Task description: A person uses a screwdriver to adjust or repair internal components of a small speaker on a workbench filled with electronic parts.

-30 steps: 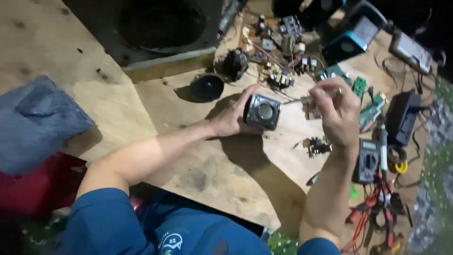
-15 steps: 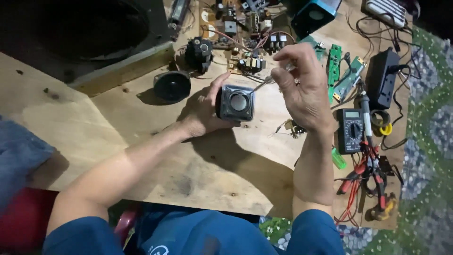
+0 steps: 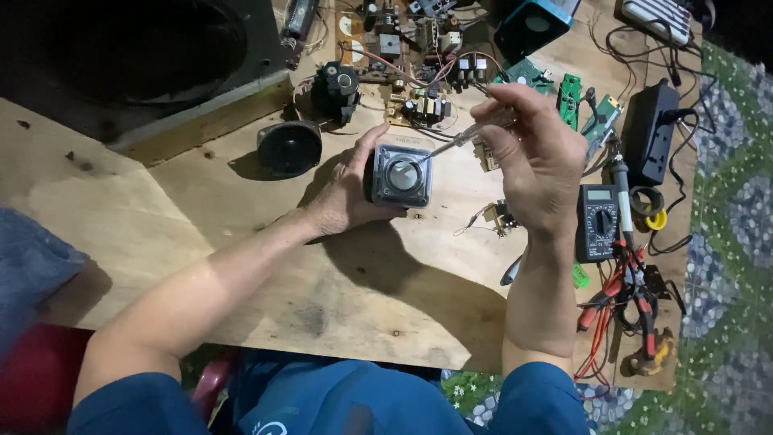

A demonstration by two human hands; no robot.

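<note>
My left hand (image 3: 348, 192) grips a small square speaker unit (image 3: 401, 175) with a round grey cone, held just above the plywood board (image 3: 241, 242). My right hand (image 3: 538, 157) pinches a thin screwdriver (image 3: 460, 138) whose tip points down-left at the speaker unit's upper right corner. Both forearms reach in from the bottom of the view, with blue sleeves at the edge.
A black round speaker (image 3: 288, 147) lies left of the hands. Circuit boards with wires (image 3: 419, 64) crowd the back. A multimeter (image 3: 597, 222), a black power adapter (image 3: 651, 133), a soldering iron (image 3: 623, 193) and red-handled pliers (image 3: 636, 306) sit at the right. A large dark speaker cabinet (image 3: 137, 56) stands back left.
The view has shifted so the hands sit lower and more central. My right hand has brought the screwdriver tip down to the speaker unit. My left hand keeps its hold.
</note>
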